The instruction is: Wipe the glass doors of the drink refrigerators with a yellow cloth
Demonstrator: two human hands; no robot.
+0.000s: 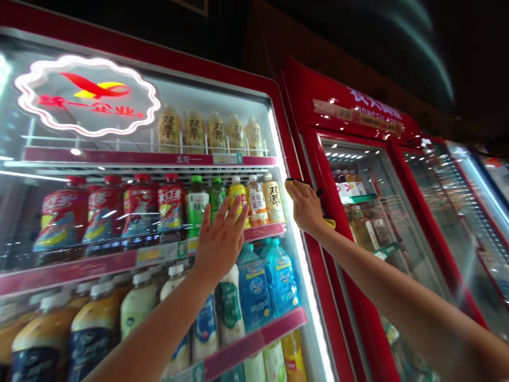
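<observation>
Glass [242, 90] blocks the way to the bottles [282, 278]; in front of it, open room lies between left hand [220, 241] and right hand [306, 209]. Another fridge [401, 170] stands close at right.

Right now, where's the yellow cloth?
Head view, right of centre: the yellow cloth is under the person's right hand, at the lit drinks fridge's red right edge.

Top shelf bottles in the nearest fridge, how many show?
5 bottles, in a row from just right of the sign to near the right end of the shelf. More may be hidden behind them.
</observation>
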